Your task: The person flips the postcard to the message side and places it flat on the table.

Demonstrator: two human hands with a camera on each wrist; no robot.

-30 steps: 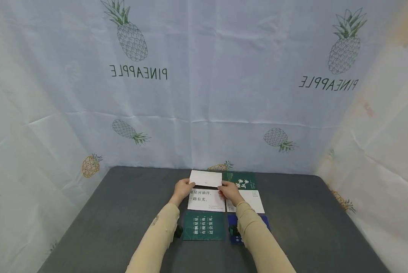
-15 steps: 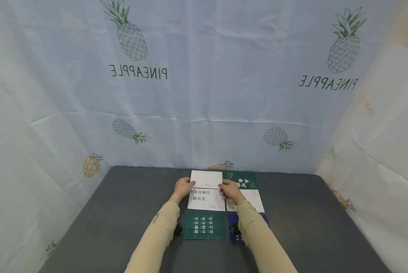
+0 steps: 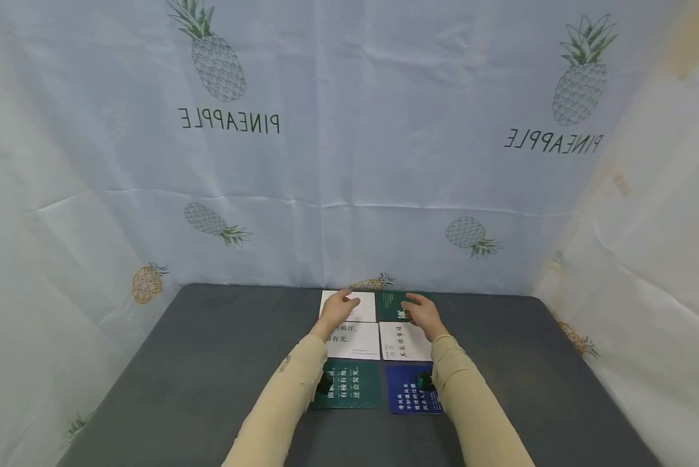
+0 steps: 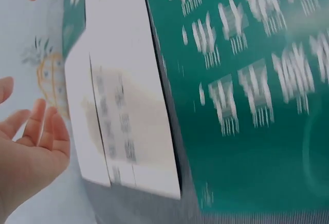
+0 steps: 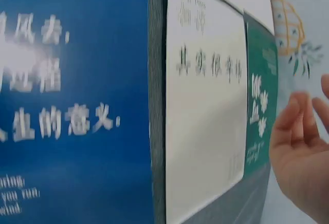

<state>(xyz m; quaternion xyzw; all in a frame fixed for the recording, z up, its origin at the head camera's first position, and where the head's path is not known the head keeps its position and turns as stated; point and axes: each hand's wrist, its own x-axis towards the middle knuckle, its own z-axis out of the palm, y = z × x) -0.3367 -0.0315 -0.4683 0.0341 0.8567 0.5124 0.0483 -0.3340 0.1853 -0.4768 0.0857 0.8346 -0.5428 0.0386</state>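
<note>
Several printed cards lie in two columns on a dark table. At the far left of the set is a white card (image 3: 365,310), with my left hand (image 3: 336,309) above it, fingers loosely bent and holding nothing. Beside it lies a dark green card (image 3: 389,303), partly hidden by my right hand (image 3: 425,316), whose fingers are relaxed around nothing. The middle row has a white card with black lettering (image 3: 357,347) and another white card (image 3: 397,350). Nearest me are a green card (image 4: 247,157) and a blue card (image 5: 77,157), partly covered by the wrists and sleeves.
The dark table (image 3: 226,363) extends to both sides of the cards. A white cloth with pineapple prints (image 3: 349,162) hangs behind the table's far edge and along both sides. Small black devices (image 3: 324,383) sit under the wrists.
Both hands have let go of the far-left white card, which now lies flat at the top of the left column. The left hand has moved right and away, the right hand rightward over the green card.
</note>
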